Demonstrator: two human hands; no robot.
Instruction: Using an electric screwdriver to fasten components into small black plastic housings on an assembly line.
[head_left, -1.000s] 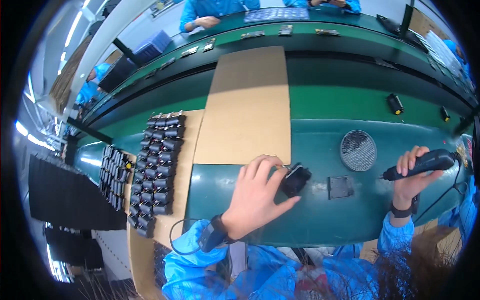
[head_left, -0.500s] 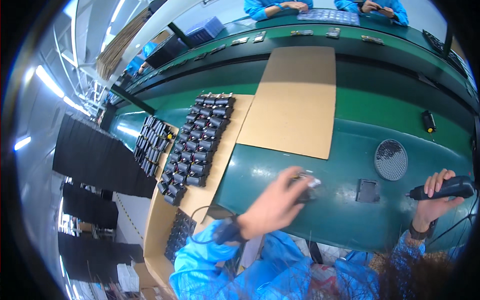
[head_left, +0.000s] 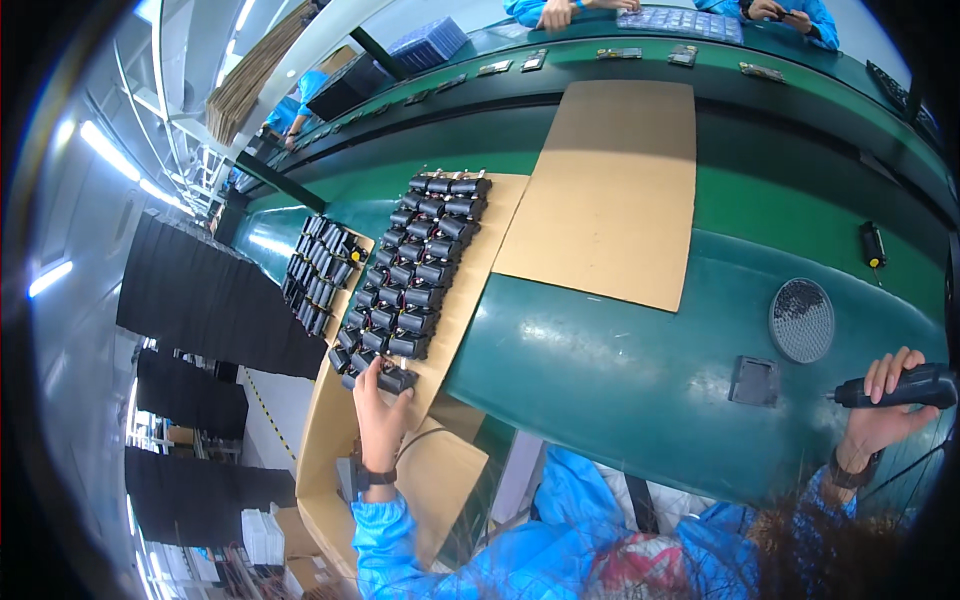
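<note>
My left hand [head_left: 380, 428] is at the near end of rows of black cylinder-shaped parts [head_left: 425, 270] on a cardboard sheet. Its thumb and fingers close on one black cylindrical part [head_left: 398, 380], at the end of the rows. Over the right side of the green table, my right hand [head_left: 878, 418] grips a black electric screwdriver [head_left: 912, 386], its tip pointing left. Left of that tip lies a small square black fixture [head_left: 754, 382]. Beyond the fixture is a round dish [head_left: 802, 320] holding many tiny pieces.
A flat cardboard sheet [head_left: 610, 200] spans the middle of the green table [head_left: 600, 365]. More black parts [head_left: 322, 270] lie at the far left. A single black part [head_left: 873, 246] lies at right. Circuit boards [head_left: 620, 53] line the far belt, where other people work.
My left hand has moved left from the table's middle, with the dark part it held there, to the rows of black parts. My right hand still holds the screwdriver. The view has shifted slightly.
</note>
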